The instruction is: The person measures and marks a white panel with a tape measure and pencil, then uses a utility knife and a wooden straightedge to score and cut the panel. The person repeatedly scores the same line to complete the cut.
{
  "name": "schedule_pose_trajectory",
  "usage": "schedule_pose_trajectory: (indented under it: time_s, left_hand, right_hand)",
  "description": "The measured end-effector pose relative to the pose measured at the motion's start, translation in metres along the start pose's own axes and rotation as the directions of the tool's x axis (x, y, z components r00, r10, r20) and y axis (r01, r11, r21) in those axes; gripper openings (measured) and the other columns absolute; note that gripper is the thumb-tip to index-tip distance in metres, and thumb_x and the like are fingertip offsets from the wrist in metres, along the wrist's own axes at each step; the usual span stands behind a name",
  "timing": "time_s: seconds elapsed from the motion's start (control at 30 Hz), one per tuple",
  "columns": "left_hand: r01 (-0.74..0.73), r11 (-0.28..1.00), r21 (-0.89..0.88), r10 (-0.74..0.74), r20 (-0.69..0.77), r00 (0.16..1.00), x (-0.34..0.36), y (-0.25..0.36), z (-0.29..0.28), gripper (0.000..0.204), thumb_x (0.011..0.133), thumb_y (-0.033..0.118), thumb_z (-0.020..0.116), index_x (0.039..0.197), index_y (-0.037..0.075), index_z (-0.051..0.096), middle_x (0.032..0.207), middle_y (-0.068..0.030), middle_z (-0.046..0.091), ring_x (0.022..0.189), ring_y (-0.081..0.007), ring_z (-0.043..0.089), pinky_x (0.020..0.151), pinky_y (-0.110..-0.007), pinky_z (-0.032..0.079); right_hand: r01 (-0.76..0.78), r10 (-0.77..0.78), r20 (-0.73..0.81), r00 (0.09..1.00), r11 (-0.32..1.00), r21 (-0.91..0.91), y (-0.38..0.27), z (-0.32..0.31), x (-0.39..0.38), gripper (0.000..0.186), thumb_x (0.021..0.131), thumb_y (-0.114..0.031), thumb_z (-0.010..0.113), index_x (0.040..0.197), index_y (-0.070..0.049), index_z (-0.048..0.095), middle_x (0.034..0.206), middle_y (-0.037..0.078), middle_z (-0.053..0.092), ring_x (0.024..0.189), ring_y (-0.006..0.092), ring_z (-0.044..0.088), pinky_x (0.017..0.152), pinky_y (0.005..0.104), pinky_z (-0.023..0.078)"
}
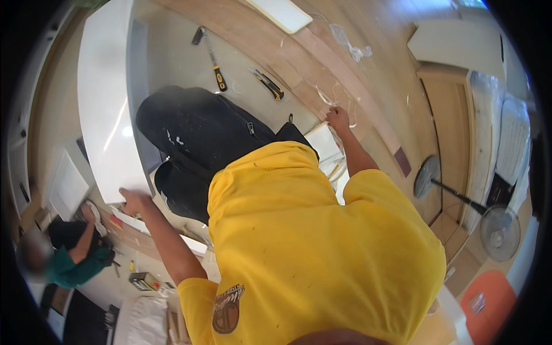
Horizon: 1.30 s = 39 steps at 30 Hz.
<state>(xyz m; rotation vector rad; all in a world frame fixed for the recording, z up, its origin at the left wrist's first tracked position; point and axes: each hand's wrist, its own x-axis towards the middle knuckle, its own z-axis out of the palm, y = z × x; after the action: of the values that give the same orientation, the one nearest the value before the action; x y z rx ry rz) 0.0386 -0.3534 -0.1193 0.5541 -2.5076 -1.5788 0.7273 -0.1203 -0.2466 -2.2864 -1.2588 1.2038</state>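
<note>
My left hand [135, 201] is closed around the near end of a long white panel [106, 103], which stands beside my legs at the left. Away to the right, my right hand [338, 119] is closed, with a thin white strip [325, 99] at its fingers and looping beside it. Ahead of my knees, on the floor, lie a hammer [215, 66] with a black and yellow handle and a yellow and black utility knife [269, 86]. A slim pointed tool lies against the knife. By my right hip is a white box-like object [326, 144], partly hidden by my body.
At the lower left, a co-worker in a green shirt [80, 261] bends over a white panel [68, 183]. Long wooden boards [322, 63] run across the floor ahead. On the right stand a fan [499, 230], wooden cabinet panels [451, 126] and an orange chair [489, 305].
</note>
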Motion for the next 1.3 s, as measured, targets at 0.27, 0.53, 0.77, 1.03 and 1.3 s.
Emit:
schedule_pose_trajectory:
  time_s: [0.27,0.53,0.77,1.03,1.3]
  left_hand:
    - [0.061,0.966,0.250,-0.030,-0.123,0.992,-0.007,0.016,0.008,0.058,0.089,0.040,0.080,0.118,-0.008,0.063,0.125,-0.0312,0.065,0.107,-0.0407,0.067,0.092,-0.051,0.055]
    - [0.174,0.758,0.628,-0.120,-0.127,0.985,0.006,0.027,0.010,0.068,0.096,0.051,0.068,0.128,-0.009,0.063,0.132,-0.0293,0.063,0.116,-0.0389,0.065,0.102,-0.048,0.052]
    - [0.040,0.865,0.499,-0.083,0.065,0.994,0.034,0.003,-0.007,0.071,0.100,0.050,0.062,0.133,-0.012,0.059,0.134,-0.0247,0.063,0.118,-0.0387,0.064,0.103,-0.048,0.051]
    - [0.272,0.956,-0.110,-0.168,0.553,0.816,0.065,-0.016,-0.012,0.016,0.101,0.019,0.067,0.112,0.009,0.065,0.087,-0.0053,0.068,0.073,-0.0215,0.067,0.063,-0.038,0.057]
    - [-0.053,0.998,0.031,0.042,0.272,0.961,-0.023,-0.059,-0.109,0.033,0.102,0.025,0.066,0.111,-0.006,0.070,0.093,-0.0116,0.074,0.082,-0.0189,0.074,0.066,-0.029,0.056]
  right_hand:
    - [-0.066,0.064,-0.018,0.998,0.959,-0.275,0.132,0.019,-0.158,0.030,0.093,-0.015,0.062,0.116,0.000,0.073,0.105,0.018,0.077,0.096,0.0311,0.075,0.087,0.0393,0.058]
    - [-0.350,0.233,-0.414,0.880,0.907,-0.233,0.152,0.038,-0.199,0.022,0.092,-0.014,0.061,0.104,0.000,0.074,0.102,0.024,0.074,0.097,0.0427,0.071,0.087,0.0506,0.055]
    - [-0.579,0.462,-0.386,0.799,0.766,-0.280,0.214,0.003,-0.148,0.040,0.088,-0.027,0.068,0.117,0.001,0.070,0.111,0.023,0.073,0.107,0.0406,0.070,0.092,0.0468,0.057]
    - [0.361,0.405,0.477,0.780,0.332,-0.871,0.196,0.047,-0.110,0.032,0.086,-0.016,0.066,0.115,-0.005,0.074,0.117,0.021,0.072,0.113,0.0386,0.068,0.097,0.0475,0.053]
    - [-0.249,0.255,-0.017,0.967,0.925,-0.288,0.148,-0.017,-0.055,0.041,0.087,-0.022,0.066,0.118,0.005,0.068,0.121,0.028,0.067,0.122,0.0403,0.061,0.097,0.0500,0.050]
